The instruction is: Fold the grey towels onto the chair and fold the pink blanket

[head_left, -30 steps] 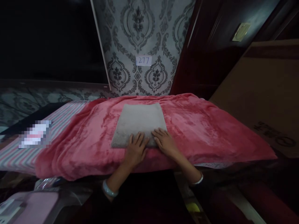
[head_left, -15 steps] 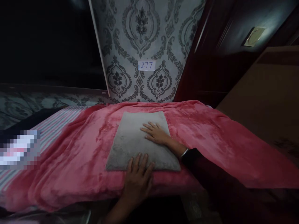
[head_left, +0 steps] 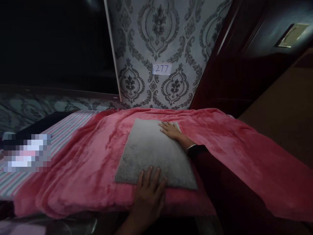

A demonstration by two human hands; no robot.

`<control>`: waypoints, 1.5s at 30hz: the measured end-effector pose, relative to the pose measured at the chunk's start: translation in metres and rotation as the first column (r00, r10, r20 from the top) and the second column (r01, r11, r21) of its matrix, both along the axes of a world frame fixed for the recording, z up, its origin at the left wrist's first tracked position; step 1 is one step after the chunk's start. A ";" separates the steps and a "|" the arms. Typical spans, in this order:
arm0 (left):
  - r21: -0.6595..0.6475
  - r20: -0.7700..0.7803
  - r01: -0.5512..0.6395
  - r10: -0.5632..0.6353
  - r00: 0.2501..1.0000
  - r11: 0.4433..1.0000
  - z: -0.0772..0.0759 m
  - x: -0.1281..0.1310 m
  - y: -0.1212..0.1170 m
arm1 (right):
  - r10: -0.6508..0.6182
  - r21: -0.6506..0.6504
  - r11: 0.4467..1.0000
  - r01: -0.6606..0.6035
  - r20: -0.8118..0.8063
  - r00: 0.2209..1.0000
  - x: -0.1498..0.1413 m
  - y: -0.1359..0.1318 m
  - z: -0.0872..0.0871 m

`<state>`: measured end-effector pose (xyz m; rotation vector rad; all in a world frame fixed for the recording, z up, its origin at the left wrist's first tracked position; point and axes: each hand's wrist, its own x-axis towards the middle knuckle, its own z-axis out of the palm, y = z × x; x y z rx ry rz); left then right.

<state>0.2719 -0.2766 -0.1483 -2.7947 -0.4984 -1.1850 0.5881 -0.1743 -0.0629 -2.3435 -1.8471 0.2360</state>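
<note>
A grey plush mat (head_left: 151, 150) lies flat on a pink fleece blanket (head_left: 93, 163). My right hand (head_left: 170, 130), in a dark sleeve with a silvery band at the wrist, rests palm down near the mat's far right corner, its fingers spread. At the near edge, my left hand (head_left: 149, 192) lies with fingers stretched over the mat and its palm over the blanket. Neither hand grips anything.
A large black screen (head_left: 53, 49) hangs at the left, with a striped cloth (head_left: 63, 130) below it. Patterned wallpaper bears a paper marked 277 (head_left: 161, 69). On the right stand a dark red door (head_left: 234, 78) and a brown panel (head_left: 281, 101).
My right hand has slid farther away over the mat, toward its far right corner. My left hand stays at the near edge. The view has shifted slightly left.
</note>
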 end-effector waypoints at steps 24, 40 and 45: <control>-0.033 -0.118 -0.086 0.081 0.990 0.996 0.007 -0.012 0.017 | 0.175 -0.063 0.983 -0.174 0.024 0.984 -0.057 0.058 -0.005; -0.010 -0.071 -0.150 0.149 0.986 0.989 0.024 -0.045 0.041 | 0.491 -0.018 0.870 -0.492 0.093 0.866 -0.132 0.015 -0.001; 0.012 -0.103 -0.202 0.202 0.974 0.979 0.009 -0.050 0.047 | 0.548 -0.045 0.837 -0.546 0.081 0.833 -0.142 0.024 -0.008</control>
